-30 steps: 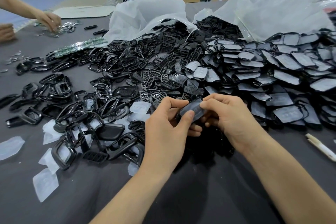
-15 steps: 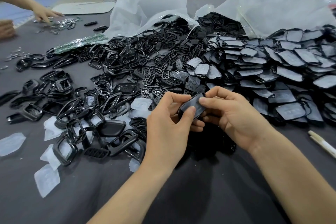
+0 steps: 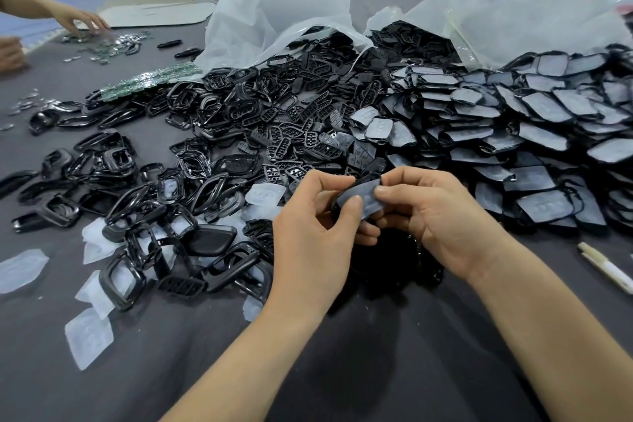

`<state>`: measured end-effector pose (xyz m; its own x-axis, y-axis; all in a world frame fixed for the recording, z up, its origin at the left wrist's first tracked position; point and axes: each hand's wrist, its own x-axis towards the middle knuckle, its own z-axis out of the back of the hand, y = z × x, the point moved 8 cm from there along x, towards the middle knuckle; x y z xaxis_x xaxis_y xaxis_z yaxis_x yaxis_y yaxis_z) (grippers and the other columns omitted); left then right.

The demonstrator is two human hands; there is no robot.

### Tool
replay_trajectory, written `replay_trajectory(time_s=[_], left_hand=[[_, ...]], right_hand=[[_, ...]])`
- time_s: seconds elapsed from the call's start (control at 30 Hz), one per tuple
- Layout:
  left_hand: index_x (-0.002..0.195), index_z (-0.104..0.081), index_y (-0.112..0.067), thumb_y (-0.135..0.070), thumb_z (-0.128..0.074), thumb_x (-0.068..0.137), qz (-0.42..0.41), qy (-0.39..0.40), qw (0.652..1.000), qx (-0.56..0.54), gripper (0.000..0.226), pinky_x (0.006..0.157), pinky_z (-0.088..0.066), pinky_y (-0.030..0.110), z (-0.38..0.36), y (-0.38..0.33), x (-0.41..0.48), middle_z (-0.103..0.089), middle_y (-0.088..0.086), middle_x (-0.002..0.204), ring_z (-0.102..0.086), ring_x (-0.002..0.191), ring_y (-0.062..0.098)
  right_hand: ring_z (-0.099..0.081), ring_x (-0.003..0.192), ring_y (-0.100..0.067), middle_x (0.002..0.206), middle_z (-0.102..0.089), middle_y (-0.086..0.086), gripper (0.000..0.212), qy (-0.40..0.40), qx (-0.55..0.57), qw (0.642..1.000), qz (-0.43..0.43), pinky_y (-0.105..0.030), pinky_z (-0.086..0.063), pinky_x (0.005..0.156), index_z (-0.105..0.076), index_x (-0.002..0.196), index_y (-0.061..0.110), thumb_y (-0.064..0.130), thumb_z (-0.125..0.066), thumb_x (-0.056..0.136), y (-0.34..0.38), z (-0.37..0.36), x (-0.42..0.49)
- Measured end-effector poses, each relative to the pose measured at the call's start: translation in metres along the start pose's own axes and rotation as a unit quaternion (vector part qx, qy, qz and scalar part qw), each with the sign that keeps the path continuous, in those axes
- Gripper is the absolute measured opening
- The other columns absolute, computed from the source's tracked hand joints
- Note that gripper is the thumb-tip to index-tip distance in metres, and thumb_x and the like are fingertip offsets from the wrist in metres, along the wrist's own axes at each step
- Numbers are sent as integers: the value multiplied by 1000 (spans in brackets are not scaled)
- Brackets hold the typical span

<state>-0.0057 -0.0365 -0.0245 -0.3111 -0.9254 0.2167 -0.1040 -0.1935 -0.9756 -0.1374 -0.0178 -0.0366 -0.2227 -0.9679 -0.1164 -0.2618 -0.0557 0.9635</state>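
Note:
A small black key-fob shell with a film-covered face is held between both hands above the grey table. My left hand grips its left end, thumb on the face. My right hand pinches its right end with thumb and forefinger. Behind the hands lie heaps of black frames, button pads and film-covered shell halves.
Peeled clear film pieces lie scattered at the left. Two open plastic bags stand at the back. A white pen lies at the right edge. Green circuit boards and another person's hands are at the far left.
Both hands have kept hold of the shell and turned it slightly; my right fingers have shifted along its right end. The other person's hand at the far left has moved.

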Motion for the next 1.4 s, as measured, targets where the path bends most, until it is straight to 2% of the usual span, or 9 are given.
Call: replay_trajectory(time_s=[0.23, 0.4, 0.53, 0.7, 0.87, 1.03, 1.13, 1.23, 1.4], left_hand=[[90, -57, -21, 2, -60, 90, -16, 2, 999, 35, 23, 53, -54, 26, 1, -2, -1, -71, -1, 71, -65, 50, 16], [90, -59, -22, 2, -59, 91, -18, 13, 999, 28, 24, 55, -54, 26, -1, -4, -1, -72, 0, 76, -67, 54, 18], [92, -65, -24, 1, -60, 91, -11, 5, 1000, 15, 25, 56, -55, 25, 2, -4, 1, -70, -7, 85, -68, 56, 17], [92, -66, -27, 0, -61, 91, -10, -4, 1000, 20, 28, 55, -55, 24, 3, -4, 3, -68, -10, 87, -67, 55, 14], [94, -68, -26, -2, -60, 91, -19, -5, 999, 43, 26, 54, -50, 20, 3, -3, 3, -68, -10, 79, -62, 53, 9], [100, -68, -26, -2, -59, 92, -27, -5, 998, 57, 27, 54, -49, 18, 2, -5, 2, -67, -10, 76, -59, 53, 7], [107, -62, -28, 1, -59, 91, -18, -19, 999, 28, 33, 56, -49, 18, 4, -4, 2, -68, -6, 85, -60, 54, 7], [110, -58, -25, 3, -59, 90, 5, -31, 999, -26, 35, 58, -50, 16, 5, 1, 3, -67, -1, 72, -62, 56, 7], [110, -60, -22, 9, -53, 91, 38, -14, 995, -95, 37, 67, -53, 19, -1, 5, 3, -72, 3, 77, -68, 67, 11]], right_hand=[[-57, 49, -11, 57, -60, -4, 19, -11, -5, 1000, 5, -19, -48, 48, -58, 68, 8, 7, -62, 86, 1, -2, -4], [-56, 50, -10, 59, -62, -2, 19, -14, 21, 1000, -9, -18, -47, 48, -58, 66, 12, 8, -61, 85, -1, -3, -3], [-53, 47, -8, 62, -63, -1, 18, -16, 53, 998, -24, -16, -44, 44, -65, 69, 16, 7, -61, 84, -3, -3, -3], [-57, 45, -11, 58, -63, -4, 10, -12, 46, 999, 3, -18, -46, 43, -68, 57, 15, 12, -68, 66, 3, 0, -2], [-61, 45, -15, 54, -63, -5, 31, -12, -46, 998, 42, -21, -49, 44, -70, 55, 14, -1, -64, 81, 13, 6, -2], [-57, 40, -11, 50, -59, -3, 23, -25, -90, 994, 62, -18, -45, 39, -62, 64, 6, -5, -61, 85, 17, 7, -3], [-53, 39, -8, 47, -56, 3, 22, -36, -112, 991, 71, -17, -41, 38, -59, 66, 6, -2, -61, 86, 17, 7, -3], [-51, 39, -6, 47, -54, 4, 24, -49, -98, 992, 65, -17, -40, 37, -59, 65, 9, 0, -61, 87, 16, 10, -3], [-49, 39, -8, 48, -53, 3, 41, -91, -46, 994, 39, -17, -37, 37, -59, 48, 17, 3, -61, 86, 11, 18, -1]])
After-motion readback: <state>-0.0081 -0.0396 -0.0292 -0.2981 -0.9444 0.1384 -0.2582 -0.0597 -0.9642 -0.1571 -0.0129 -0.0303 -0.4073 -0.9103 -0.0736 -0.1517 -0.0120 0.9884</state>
